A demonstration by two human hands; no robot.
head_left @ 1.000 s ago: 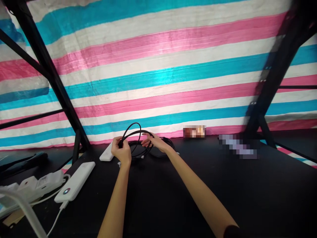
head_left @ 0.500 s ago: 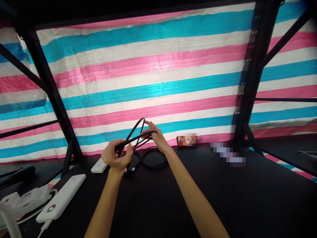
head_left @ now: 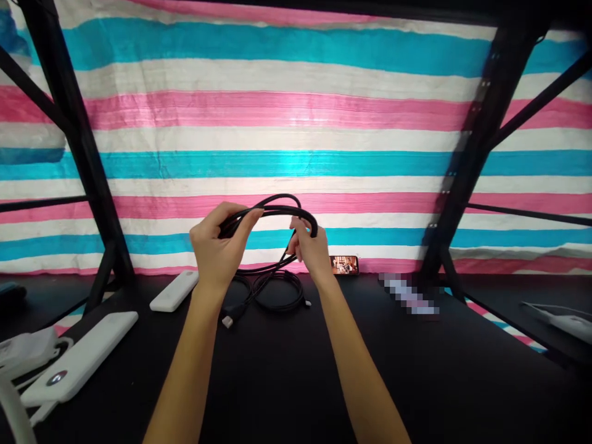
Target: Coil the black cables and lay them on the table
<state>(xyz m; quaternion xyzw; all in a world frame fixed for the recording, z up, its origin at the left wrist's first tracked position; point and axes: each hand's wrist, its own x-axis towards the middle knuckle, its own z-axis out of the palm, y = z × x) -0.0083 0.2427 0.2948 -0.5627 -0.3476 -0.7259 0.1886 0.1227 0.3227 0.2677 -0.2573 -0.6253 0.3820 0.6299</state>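
A black cable (head_left: 277, 206) is looped in the air between both hands above a black table (head_left: 296, 370). My left hand (head_left: 217, 250) is closed on the left end of the loop, thumb and fingers pinching the strands. My right hand (head_left: 312, 250) is closed on the right end, where the cable bends down. More black cable lies coiled on the table (head_left: 277, 293) just below the hands, and a plug end (head_left: 227, 320) rests near my left wrist.
Two white power banks (head_left: 173, 291) (head_left: 78, 364) lie at the left, with a white power strip (head_left: 23, 351) beyond. A phone (head_left: 345, 265) leans at the striped tarp (head_left: 296, 154). Black frame posts (head_left: 78, 148) (head_left: 481, 142) stand on both sides. Another white strip (head_left: 562, 317) lies far right.
Both hands have lifted the cable loop higher off the table and drawn it wider. The right hand has gone from open fingers to a grip on the cable.
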